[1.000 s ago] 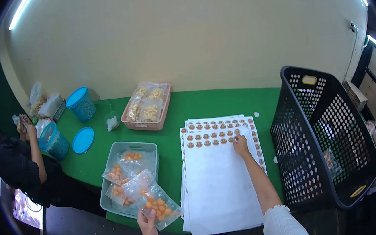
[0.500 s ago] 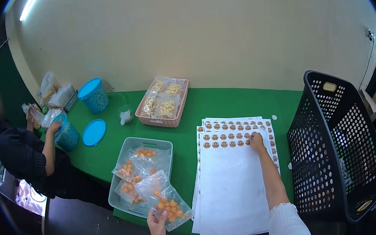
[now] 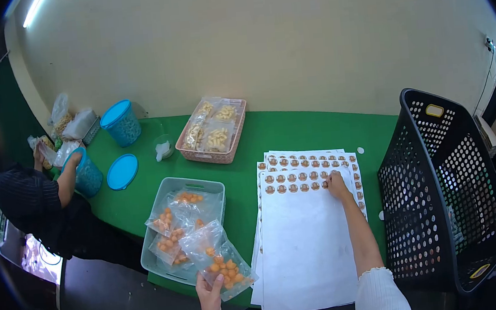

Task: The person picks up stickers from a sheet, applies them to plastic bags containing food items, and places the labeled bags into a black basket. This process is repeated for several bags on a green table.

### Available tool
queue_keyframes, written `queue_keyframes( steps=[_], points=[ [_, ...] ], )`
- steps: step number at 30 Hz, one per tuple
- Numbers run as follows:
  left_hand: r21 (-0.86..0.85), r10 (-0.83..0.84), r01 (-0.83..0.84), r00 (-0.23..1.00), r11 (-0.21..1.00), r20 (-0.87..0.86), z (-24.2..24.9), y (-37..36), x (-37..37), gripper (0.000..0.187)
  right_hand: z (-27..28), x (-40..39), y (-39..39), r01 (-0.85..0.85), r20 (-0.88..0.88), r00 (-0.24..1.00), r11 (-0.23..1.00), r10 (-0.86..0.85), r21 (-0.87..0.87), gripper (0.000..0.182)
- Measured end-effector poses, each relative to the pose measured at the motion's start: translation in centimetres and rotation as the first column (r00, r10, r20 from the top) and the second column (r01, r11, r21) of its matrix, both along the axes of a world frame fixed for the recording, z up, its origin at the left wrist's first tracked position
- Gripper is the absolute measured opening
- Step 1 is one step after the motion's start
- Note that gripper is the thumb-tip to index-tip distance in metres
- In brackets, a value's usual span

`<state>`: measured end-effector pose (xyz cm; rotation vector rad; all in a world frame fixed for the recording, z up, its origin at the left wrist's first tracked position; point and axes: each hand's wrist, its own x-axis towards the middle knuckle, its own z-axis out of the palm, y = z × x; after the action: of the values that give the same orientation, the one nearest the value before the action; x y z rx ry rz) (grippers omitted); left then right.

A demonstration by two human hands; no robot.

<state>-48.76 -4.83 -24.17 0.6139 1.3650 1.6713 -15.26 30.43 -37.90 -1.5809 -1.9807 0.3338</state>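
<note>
At the front edge of the green table, my left hand (image 3: 209, 293) grips a clear plastic bag of orange round snacks (image 3: 226, 270) by its lower left corner, thumb on top. Part of this bag overlaps the grey tray (image 3: 223, 195), where several similar bags (image 3: 167, 219) lie. My right hand (image 3: 338, 187) presses its pinched fingers on a round brown sticker at the right end of the remaining rows on a white sticker sheet (image 3: 305, 238). The fingers partly hide that sticker. More sticker sheets (image 3: 356, 166) are stacked underneath.
Right of the sheets stands a tall black perforated basket (image 3: 426, 198). A pink basket (image 3: 240, 138) with bagged pale snacks sits at the back. To the left are blue-lidded tubs (image 3: 123, 127), a loose blue lid (image 3: 122, 172), and a co-worker (image 3: 30, 195) with one hand at an uncovered tub.
The view has shifted slightly. My left hand still grips the bag and my right fingers stay at the sticker row. The co-worker's hand at the tub has risen a little.
</note>
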Motion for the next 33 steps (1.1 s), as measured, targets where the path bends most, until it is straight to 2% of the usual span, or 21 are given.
queue_keyframes(
  steps=[3, 5, 6, 8, 9, 11, 13, 15, 19, 21, 22, 24, 25, 27, 33],
  points=[
    [0.018, -0.012, 0.011, 1.000, 1.000, 0.012, 0.2, 0.1, 0.2, 0.041, 0.7, 0.4, -0.9, -0.041, -0.007, 0.999, 0.999, 0.041, -0.007, 0.006],
    [0.023, -0.041, 0.041, 0.999, 0.999, 0.004, 0.5, 0.2, 0.3, 0.040, 1.5, 0.4, -1.9, -0.082, -0.248, 0.967, 0.990, 0.052, -0.115, 0.003],
    [0.024, -0.044, 0.044, 0.999, 0.999, 0.006, 0.6, 0.4, 0.5, 0.040, 2.0, 0.5, -2.5, -0.079, -0.246, 0.968, 0.990, 0.049, -0.114, 0.003],
    [0.041, -0.035, 0.035, 0.999, 0.999, 0.002, 0.9, 0.6, 1.0, 0.038, 3.0, 0.4, -4.2, -0.122, -0.096, 0.988, 0.992, 0.123, 0.015, 0.003],
    [0.042, -0.040, 0.040, 0.999, 0.998, 0.003, 1.0, 0.7, 1.2, 0.038, 3.3, 0.3, -4.7, -0.118, -0.094, 0.988, 0.993, 0.118, 0.016, 0.003],
    [0.041, -0.081, 0.081, 0.997, 0.996, -0.009, 1.4, 0.8, 1.7, 0.037, 3.5, 0.3, -5.7, -0.112, -0.156, 0.981, 0.994, 0.114, 0.017, 0.006],
    [0.046, -0.100, 0.100, 0.995, 0.994, -0.006, 1.7, 0.7, 2.2, 0.037, 3.1, 0.5, -5.8, -0.114, -0.108, 0.987, 0.992, 0.119, 0.050, 0.010],
    [0.049, -0.117, 0.118, 0.993, 0.992, -0.006, 1.9, 0.5, 2.6, 0.036, 3.1, 0.1, -6.0, -0.072, -0.171, 0.983, 0.997, 0.067, -0.022, 0.011],
    [0.031, -0.138, 0.139, 0.990, 0.990, -0.038, 1.9, -0.2, 2.6, 0.036, 3.4, -0.7, -6.4, 0.008, -0.294, 0.956, 0.999, -0.017, -0.032, 0.018],
    [0.017, -0.136, 0.137, 0.990, 0.990, -0.047, 1.8, -0.6, 2.3, 0.035, 4.2, -0.7, -6.3, -0.104, -0.137, 0.985, 0.995, 0.102, -0.009, 0.025],
    [0.000, -0.138, 0.138, 0.989, 0.990, -0.048, 1.6, -0.8, 2.2, 0.036, 4.1, -0.7, -5.8, -0.104, -0.141, 0.985, 0.995, 0.101, -0.009, 0.025],
    [-0.017, -0.136, 0.135, 0.989, 0.991, -0.049, 1.5, -0.9, 1.9, 0.037, 3.6, -0.4, -4.5, -0.124, -0.003, 0.992, 0.973, 0.126, -0.192, 0.026],
    [-0.021, -0.122, 0.121, 0.991, 0.992, -0.051, 1.3, -1.0, 1.7, 0.038, 3.3, -0.2, -3.8, -0.128, -0.004, 0.991, 0.972, 0.130, -0.195, 0.026],
    [-0.032, -0.102, 0.101, 0.993, 0.994, -0.053, 1.3, -1.2, 1.6, 0.038, 2.4, 0.4, -2.3, -0.190, -0.031, 0.981, 0.932, 0.190, -0.309, 0.026],
    [-0.010, -0.035, 0.035, 0.998, 0.999, -0.053, 1.7, -1.9, 1.5, 0.034, 2.0, 0.7, -1.0, -0.230, 0.046, 0.964, 0.904, 0.263, -0.361, 0.024]
  ],
)
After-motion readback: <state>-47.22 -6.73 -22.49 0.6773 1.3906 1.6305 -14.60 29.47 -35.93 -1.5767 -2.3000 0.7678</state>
